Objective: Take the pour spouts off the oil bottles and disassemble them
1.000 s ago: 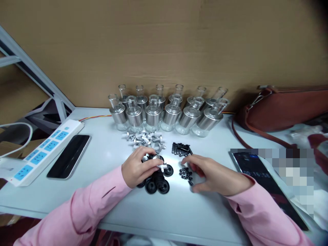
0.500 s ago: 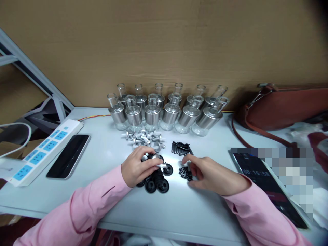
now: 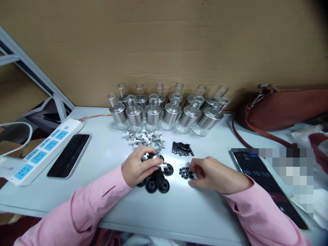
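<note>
My left hand [image 3: 141, 166] is closed around a small silver metal fitting [image 3: 162, 166] with a short spout. It is above a heap of round black caps [image 3: 158, 180], some of which it hides. My right hand [image 3: 210, 175] is beside a small pile of black rings [image 3: 185, 172], thumb and forefinger apart at the pile's right edge, the other fingers curled. I see nothing held in it. Behind it lies a bunch of thin black tubes [image 3: 182, 149]. Several more silver fittings [image 3: 146, 138] lie beyond my left hand.
Two rows of glass bottles with metal bands [image 3: 153, 114] stand at the back against a cardboard wall [image 3: 164, 44]. On the left are a power strip [image 3: 44, 152] and a phone [image 3: 69, 156]. A device showing a timer [image 3: 269, 188] and a brown bag [image 3: 284, 107] are on the right.
My right hand has drawn slightly right, and its forefinger has curled down from near the black tubes toward the rings. My left hand still holds the fitting in place.
</note>
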`<state>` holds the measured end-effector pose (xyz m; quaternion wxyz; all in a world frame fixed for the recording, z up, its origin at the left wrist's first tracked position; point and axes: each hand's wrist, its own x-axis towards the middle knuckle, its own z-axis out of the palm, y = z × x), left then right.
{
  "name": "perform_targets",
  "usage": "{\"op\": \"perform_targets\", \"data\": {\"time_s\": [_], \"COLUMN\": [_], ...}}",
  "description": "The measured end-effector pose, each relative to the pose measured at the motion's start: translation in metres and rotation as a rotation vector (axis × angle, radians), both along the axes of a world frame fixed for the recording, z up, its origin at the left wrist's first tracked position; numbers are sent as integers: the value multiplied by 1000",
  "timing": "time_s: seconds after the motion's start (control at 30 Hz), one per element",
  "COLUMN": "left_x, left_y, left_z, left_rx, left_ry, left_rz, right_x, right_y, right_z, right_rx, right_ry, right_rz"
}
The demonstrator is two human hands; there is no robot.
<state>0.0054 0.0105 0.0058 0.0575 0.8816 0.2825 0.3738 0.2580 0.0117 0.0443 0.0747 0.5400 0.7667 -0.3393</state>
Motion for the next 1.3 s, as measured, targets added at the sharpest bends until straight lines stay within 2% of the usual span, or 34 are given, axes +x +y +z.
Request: {"op": "perform_targets", "data": {"time_s": [0.2, 0.43, 0.73, 1.03, 1.17, 1.3], "left_x": [0, 0, 0, -1, -1, 0], "left_y": [0, 1, 1, 0, 0, 1], "left_z": [0, 0, -1, -1, -1, -2], "left_rx": [-7, -7, -7, -18, -12, -10], "left_ry": [7, 5, 8, 21, 17, 15], "left_rz": [-7, -12, -12, -7, -10, -14], "right_x": [-2, 7, 4, 9, 6, -1], "right_y": [0, 0, 4, 2, 1, 0], "right_z": [1, 1, 2, 0, 2, -1], "right_rx": [31, 63, 106, 91, 143, 141], "right_ry": [-40, 46, 158, 257, 202, 157], "right_rz": [19, 82, -42, 23, 96, 85]}}
